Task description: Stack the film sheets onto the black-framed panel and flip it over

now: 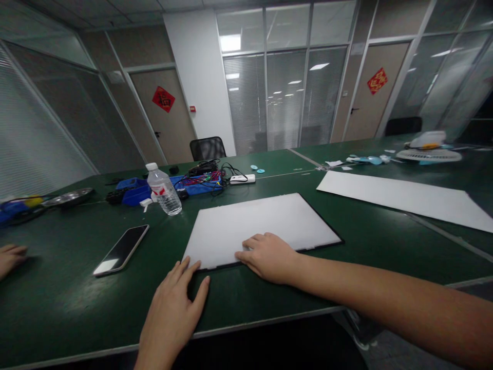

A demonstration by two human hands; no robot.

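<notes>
A flat white panel (246, 221) with a thin black edge lies on the green table in front of me. My left hand (173, 300) has its fingers spread, and its fingertips touch the panel's near left corner. On the panel's near edge rests my right hand (267, 257), its fingers bent and drawn together over the white surface. Whatever may be between those fingers is too small and too hidden to make out. A phone (122, 251) lies to the left of the panel, dark screen up.
Behind the phone stands a clear water bottle (165, 190). Blue trays (133, 192) with tangled cables sit beyond it. A long white sheet (404, 198) lies at the right, near a white fan-like object (429, 151). Another person's hand (11, 257) rests at the far left.
</notes>
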